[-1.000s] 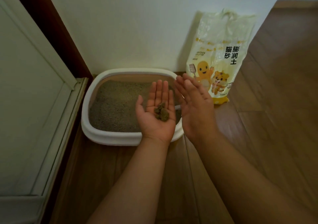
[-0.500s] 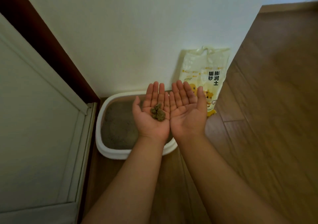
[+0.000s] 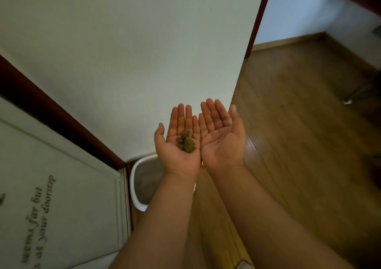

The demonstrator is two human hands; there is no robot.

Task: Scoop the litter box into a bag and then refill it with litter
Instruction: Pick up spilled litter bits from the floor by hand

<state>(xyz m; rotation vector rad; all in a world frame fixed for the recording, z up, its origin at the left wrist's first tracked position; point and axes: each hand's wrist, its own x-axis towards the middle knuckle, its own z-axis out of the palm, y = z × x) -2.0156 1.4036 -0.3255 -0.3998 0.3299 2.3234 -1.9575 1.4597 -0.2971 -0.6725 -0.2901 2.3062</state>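
Lifted higher, both flat hands (image 3: 201, 142) carry clumps (image 3: 186, 142), forearms covering litter box (image 3: 137, 188)

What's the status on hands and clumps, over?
Left hand open, palm up, carrying clumps. Right hand open, empty, alongside. Litter box below. No waste bag visible.

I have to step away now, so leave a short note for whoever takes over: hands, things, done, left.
Left hand: open, palm up, carrying litter clumps.
Right hand: open, palm up, holds nothing, its edge against the left.
Litter box: on the floor by the wall, below the forearms, litter inside.
No bag in view.
Done: one handful of clumps lifted out.
Left: bag the clumps, finish scooping, refill.
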